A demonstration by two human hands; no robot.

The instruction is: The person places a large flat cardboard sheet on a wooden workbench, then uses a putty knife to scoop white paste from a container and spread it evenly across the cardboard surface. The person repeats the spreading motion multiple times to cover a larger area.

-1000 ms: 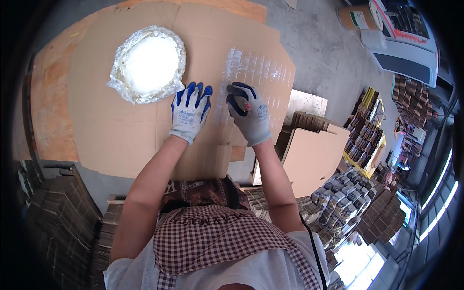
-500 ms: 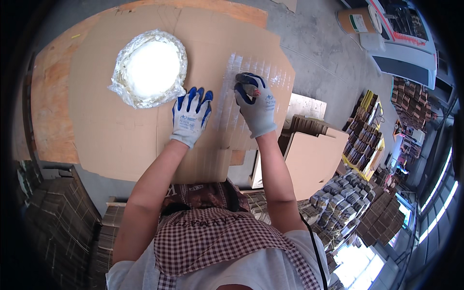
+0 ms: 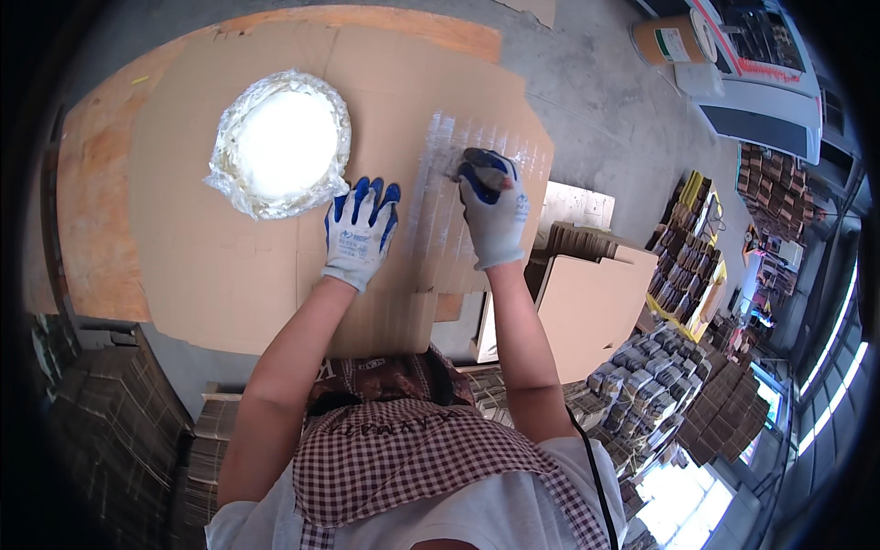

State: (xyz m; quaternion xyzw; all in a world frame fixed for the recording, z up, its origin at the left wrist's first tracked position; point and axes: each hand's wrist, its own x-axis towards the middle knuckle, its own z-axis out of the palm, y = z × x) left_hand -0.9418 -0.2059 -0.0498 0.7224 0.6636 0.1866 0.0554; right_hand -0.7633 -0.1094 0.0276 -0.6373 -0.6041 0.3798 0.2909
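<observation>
My left hand (image 3: 359, 234), in a white and blue work glove, lies flat with fingers spread on a brown cardboard sheet (image 3: 257, 293). My right hand (image 3: 493, 206), gloved alike, curls its fingers round a small dark object that is mostly hidden. Beneath it, glossy whitish streaks (image 3: 435, 183) run over the right part of the cardboard. A round container (image 3: 284, 142) with a bright white inside and crinkled clear plastic round its rim sits to the left, just beyond my left fingertips.
A wooden board (image 3: 96, 220) lies under the cardboard. More cardboard sheets (image 3: 587, 312) stand at the right. Tied bundles (image 3: 632, 385) are piled on the floor beyond, and dark stacks (image 3: 101, 412) stand at lower left. A brown drum (image 3: 674, 38) is far right.
My right hand has shifted a little to the right over the streaked cardboard, its fingers still curled. The left hand keeps its place on the sheet. The whole view has tilted slightly.
</observation>
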